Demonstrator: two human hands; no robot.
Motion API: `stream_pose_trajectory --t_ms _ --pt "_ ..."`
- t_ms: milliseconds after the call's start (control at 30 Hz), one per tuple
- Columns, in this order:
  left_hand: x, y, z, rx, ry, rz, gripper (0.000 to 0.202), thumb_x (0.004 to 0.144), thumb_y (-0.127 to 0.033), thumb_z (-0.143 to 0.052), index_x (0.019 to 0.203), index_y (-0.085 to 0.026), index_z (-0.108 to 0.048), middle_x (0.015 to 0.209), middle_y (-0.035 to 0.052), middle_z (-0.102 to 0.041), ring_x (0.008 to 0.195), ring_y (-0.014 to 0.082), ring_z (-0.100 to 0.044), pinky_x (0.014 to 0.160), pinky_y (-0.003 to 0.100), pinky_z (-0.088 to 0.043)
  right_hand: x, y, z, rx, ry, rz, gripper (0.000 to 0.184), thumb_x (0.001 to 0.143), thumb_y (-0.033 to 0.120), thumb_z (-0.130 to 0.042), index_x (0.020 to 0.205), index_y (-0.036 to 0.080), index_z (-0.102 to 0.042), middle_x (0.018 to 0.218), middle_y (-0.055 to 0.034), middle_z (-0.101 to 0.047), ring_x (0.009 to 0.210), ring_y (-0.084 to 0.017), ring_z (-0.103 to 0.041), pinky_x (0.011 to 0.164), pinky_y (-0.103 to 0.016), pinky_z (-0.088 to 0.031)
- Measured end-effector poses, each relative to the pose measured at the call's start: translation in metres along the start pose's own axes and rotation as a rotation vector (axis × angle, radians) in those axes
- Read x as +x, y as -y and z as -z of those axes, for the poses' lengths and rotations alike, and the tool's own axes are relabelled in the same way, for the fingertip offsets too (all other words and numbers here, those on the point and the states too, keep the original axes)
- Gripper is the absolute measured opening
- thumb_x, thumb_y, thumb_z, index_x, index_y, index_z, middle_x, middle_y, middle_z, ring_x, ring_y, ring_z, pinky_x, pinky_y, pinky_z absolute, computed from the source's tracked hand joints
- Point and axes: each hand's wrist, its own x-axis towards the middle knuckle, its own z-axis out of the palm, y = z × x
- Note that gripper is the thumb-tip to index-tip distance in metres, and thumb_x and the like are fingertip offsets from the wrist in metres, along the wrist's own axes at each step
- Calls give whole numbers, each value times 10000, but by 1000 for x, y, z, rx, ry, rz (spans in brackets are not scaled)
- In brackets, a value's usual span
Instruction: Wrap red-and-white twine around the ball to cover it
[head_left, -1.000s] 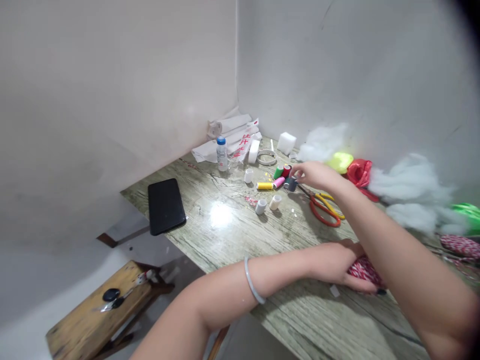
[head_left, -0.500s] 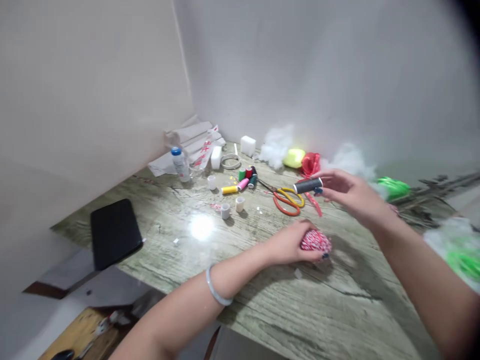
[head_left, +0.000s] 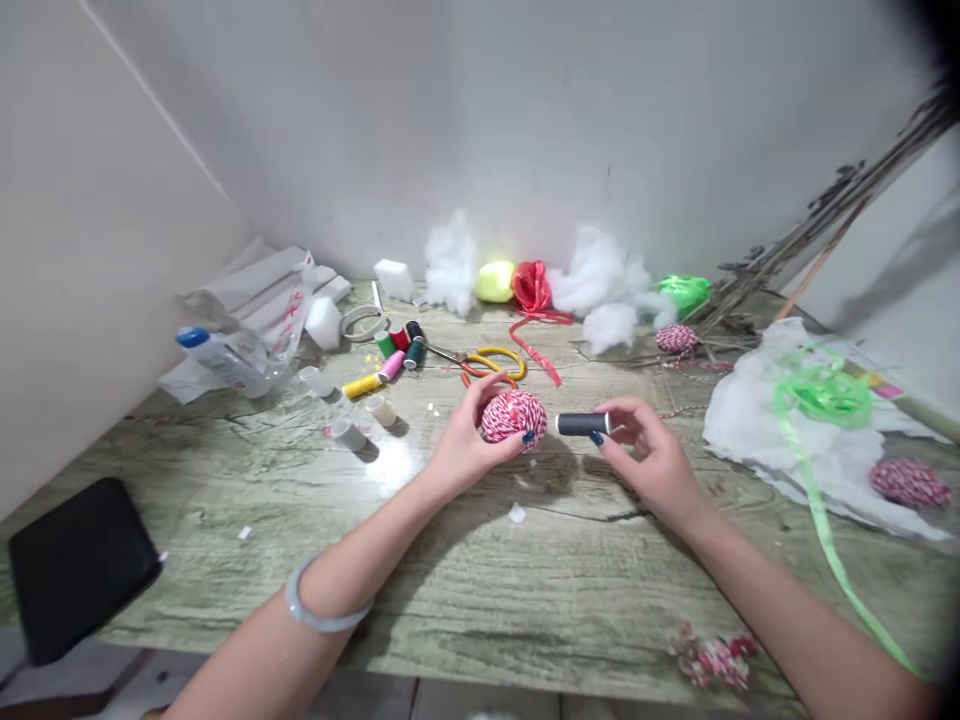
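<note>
Pale walls [head_left: 525, 130] meet behind a wood-grain table [head_left: 465, 600] scattered with craft odds and ends, and both of the person's hands work near its middle. Closed around a red-and-white ball of yarn [head_left: 514, 418], the left hand [head_left: 465, 445] has its thumb along the near side and its fingers over the back. Just to the ball's right, a black spool of thread [head_left: 580, 425] lies level, its long axis running left to right, one end facing the yarn across a narrow gap. Thumb and fingers of the right hand [head_left: 652, 465] pinch the spool's far end, so that hand is the nearer one to it and the left belongs to the ball. Whether the ball rests on the wood I can't tell. Beyond the left hand lie scissors [head_left: 501, 351], with a pink spool [head_left: 391, 366] off to their left and white stuffing [head_left: 596, 275] near the wall.
</note>
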Motion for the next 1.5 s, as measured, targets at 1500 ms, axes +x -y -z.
stream_pose_trajectory --t_ms 1500 --pt "-15 -19 -14 261 406 -338 798 676 -406 -820 1398 -296 -496 1423 124 -412 1328 299 -457 1095 461 -438 -3 14 7 -557 -23 326 192 905 176 -596 1094 201 -615 848 -40 -612 838 -214 -569 793 -370 -466"
